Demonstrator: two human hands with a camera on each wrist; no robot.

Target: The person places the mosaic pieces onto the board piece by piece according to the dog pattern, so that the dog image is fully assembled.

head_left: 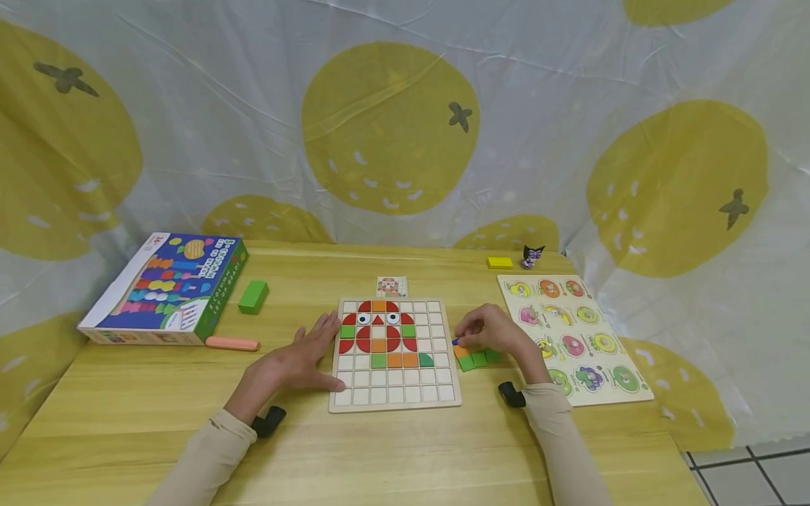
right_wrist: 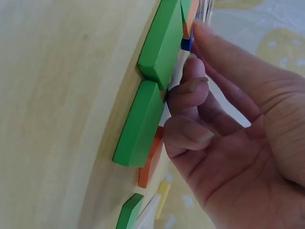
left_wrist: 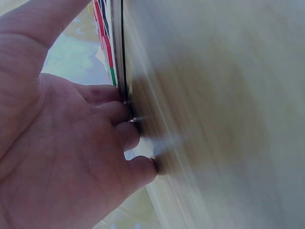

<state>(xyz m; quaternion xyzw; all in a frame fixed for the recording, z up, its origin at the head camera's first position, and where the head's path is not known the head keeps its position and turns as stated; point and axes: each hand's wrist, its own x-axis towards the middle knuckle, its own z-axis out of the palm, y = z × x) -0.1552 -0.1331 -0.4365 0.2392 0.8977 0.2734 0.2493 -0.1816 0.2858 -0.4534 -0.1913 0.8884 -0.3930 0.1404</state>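
A wooden grid board (head_left: 395,395) lies on the table, with red, orange and green pieces and two eye pieces forming a pattern in its upper and middle squares. My left hand (head_left: 287,362) rests at its left edge, fingers spread at the side and thumb over the lower left corner. In the left wrist view, the fingertips (left_wrist: 144,169) touch down beside the board. Just right of the board, my right hand (head_left: 496,329) pinches a small blue piece (right_wrist: 187,44) between thumb and index finger. Green tiles (right_wrist: 138,126) and orange tiles (right_wrist: 150,160) lie beneath that hand.
A small pattern card (head_left: 392,287) lies behind the board. To the left are a toy box (head_left: 167,281), a green block (head_left: 253,297) and a peach stick (head_left: 233,344). A fruit puzzle board (head_left: 607,365), a yellow block (head_left: 499,263) and a figurine (head_left: 532,257) are at the right.
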